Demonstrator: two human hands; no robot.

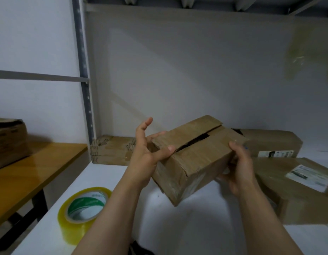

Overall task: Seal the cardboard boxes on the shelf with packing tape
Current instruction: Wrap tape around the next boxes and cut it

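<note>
**Q:** What sort of place is this?

**A:** It is a bay of a metal shelving unit. A white shelf (178,227) fills the lower middle of the frame, with a plain grey back panel (178,61) behind it. A perforated grey upright (84,70) runs up the left of centre, and the ribbed underside of the next shelf crosses the top edge. At the lower left, beside the shelf, stands a glossy wooden worktop (31,172) with a worn carton (8,138) on it.

**Q:** What lies on the shelf?

**A:** A long flat box (111,150) sits against the back panel, left of centre. Another long box (269,142) lies at the back right. A labelled box (297,190) lies nearer, at the right edge. A roll of yellowish packing tape (84,205) lies flat at the lower left, near the shelf's front edge.

**Q:** And the hands?

**A:** Both grip a small cardboard box (192,159) in the centre of the frame, held tilted above the shelf. The left hand (146,155) clasps its left end, with the thumb pressed on a top flap and the forefinger sticking up. The right hand (238,168) curls round its right end. A dark gap shows between the box's top flaps, and I cannot tell whether any tape crosses it.
</note>
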